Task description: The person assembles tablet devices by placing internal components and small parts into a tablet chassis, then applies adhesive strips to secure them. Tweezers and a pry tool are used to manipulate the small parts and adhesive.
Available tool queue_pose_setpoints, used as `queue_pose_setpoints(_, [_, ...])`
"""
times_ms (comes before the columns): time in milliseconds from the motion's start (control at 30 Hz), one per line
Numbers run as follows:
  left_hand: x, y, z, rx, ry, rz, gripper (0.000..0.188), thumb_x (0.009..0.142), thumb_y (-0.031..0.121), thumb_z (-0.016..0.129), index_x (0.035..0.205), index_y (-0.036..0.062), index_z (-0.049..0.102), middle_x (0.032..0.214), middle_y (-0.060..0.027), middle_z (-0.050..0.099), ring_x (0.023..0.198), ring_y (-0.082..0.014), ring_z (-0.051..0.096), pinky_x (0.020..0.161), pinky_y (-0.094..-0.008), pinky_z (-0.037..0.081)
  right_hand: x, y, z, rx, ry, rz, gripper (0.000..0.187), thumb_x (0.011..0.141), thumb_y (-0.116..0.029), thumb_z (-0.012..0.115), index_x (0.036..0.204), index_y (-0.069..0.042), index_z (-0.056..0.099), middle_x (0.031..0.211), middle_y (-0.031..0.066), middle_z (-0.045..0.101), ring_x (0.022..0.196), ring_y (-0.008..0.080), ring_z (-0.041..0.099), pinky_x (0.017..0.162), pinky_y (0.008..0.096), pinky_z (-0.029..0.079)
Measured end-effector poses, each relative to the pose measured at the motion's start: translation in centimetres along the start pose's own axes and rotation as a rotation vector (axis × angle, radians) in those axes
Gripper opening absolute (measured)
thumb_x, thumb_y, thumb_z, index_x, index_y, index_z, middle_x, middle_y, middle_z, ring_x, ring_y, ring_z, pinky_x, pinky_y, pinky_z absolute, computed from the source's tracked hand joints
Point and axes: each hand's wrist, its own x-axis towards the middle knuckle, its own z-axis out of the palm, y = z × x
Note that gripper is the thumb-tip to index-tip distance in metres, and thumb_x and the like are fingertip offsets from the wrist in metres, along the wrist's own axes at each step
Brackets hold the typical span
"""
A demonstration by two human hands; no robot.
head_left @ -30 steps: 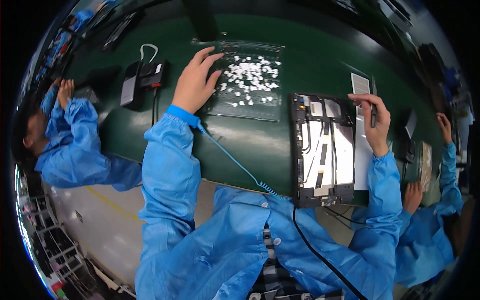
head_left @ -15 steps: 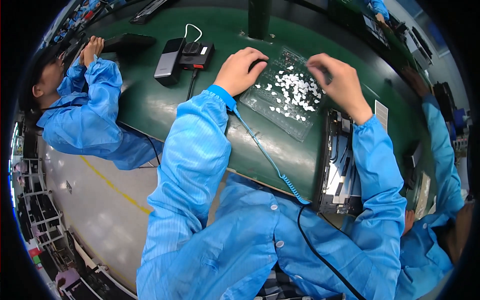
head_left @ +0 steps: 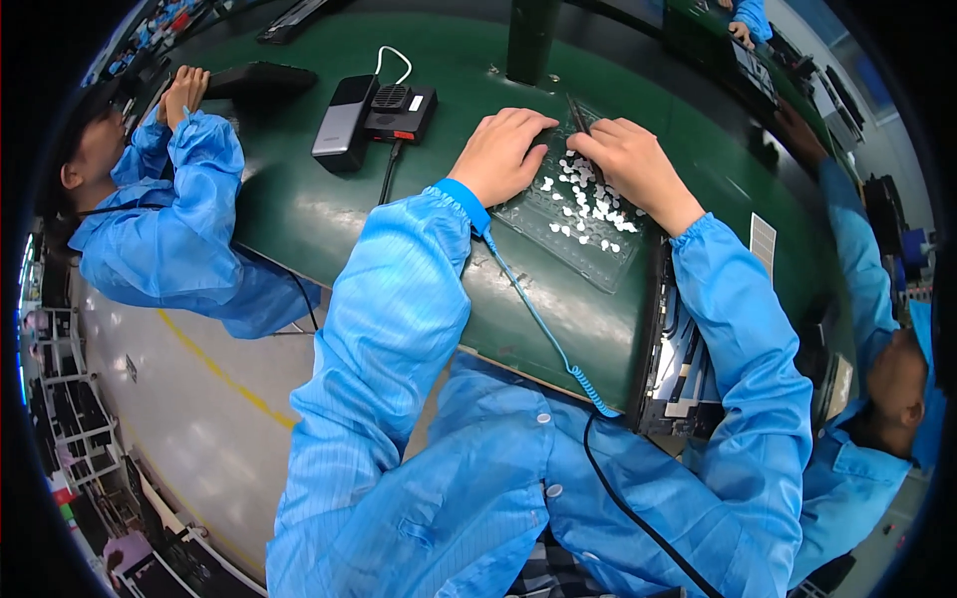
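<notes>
A clear plastic tray (head_left: 598,267) lies on the green bench, with many small white tadpole-shaped pieces (head_left: 606,207) scattered over it. My right hand (head_left: 638,169) is over the tray's far right part, fingers closed round a slim dark stick-like tool (head_left: 577,114). Its exact kind cannot be made out; one end points away from me. At the tray's left edge rests my left hand (head_left: 501,156), fingers loosely curved and thumb apart, holding nothing that shows. A blue wrist strap (head_left: 465,205) circles the left wrist. My right hand hides some of the white pieces.
Beyond my left forearm stand a grey power bank (head_left: 344,125) and a black box (head_left: 402,115) joined by a white cable. An opened black device (head_left: 683,369) sits by my right forearm, near a white label sheet (head_left: 763,244). Co-workers sit at both sides. A coiled blue cord (head_left: 588,389) crosses the bench edge.
My right hand has moved left across the tray and now grips the slim dark tool. My left hand sits slightly lower and further right. The co-worker at the right has leaned into view.
</notes>
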Motion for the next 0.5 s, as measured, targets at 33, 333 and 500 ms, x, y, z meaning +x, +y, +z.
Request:
queue_pose_setpoints(33, [-0.1, 0.0, 0.0, 0.001, 0.002, -0.003, 0.034, 0.092, 0.015, 0.059, 0.125, 0.0087, 0.059, 0.124, -0.0094, 0.061, 0.121, -0.0294, 0.052, 0.102, -0.0411, 0.040, 0.1, 0.0, 0.3, 0.002, -0.001, -0.004, 0.026, 0.076, -0.002, 0.063, 0.100, -0.011, 0.062, 0.081, 0.0056, 0.060, 0.082, 0.0252, 0.062, 0.074, 0.0364, 0.050])
queue_pose_setpoints(333, [-0.3, 0.6, -0.1, 0.007, -0.005, -0.014, 0.033, 0.092, 0.012, 0.058, 0.125, 0.0073, 0.059, 0.123, -0.0099, 0.061, 0.121, -0.0296, 0.052, 0.101, -0.0408, 0.040, -0.1, 0.1, 0.9, 0.182, 0.156, 0.073, 0.020, 0.077, -0.003, 0.064, 0.096, -0.008, 0.060, 0.081, 0.0071, 0.059, 0.078, 0.0275, 0.062, 0.072, 0.0375, 0.051])
queue_pose_setpoints(500, [-0.1, 1.1, -0.1, -0.004, 0.012, -0.005, 0.034, 0.088, 0.006, 0.058, 0.122, 0.0062, 0.059, 0.121, -0.0101, 0.060, 0.121, -0.0298, 0.051, 0.101, -0.0417, 0.040, -0.1, 0.2, 1.4, 0.060, 0.081, 0.011, 0.018, 0.079, -0.004, 0.063, 0.097, -0.008, 0.059, 0.081, 0.0066, 0.059, 0.082, 0.0264, 0.062, 0.074, 0.0376, 0.051])
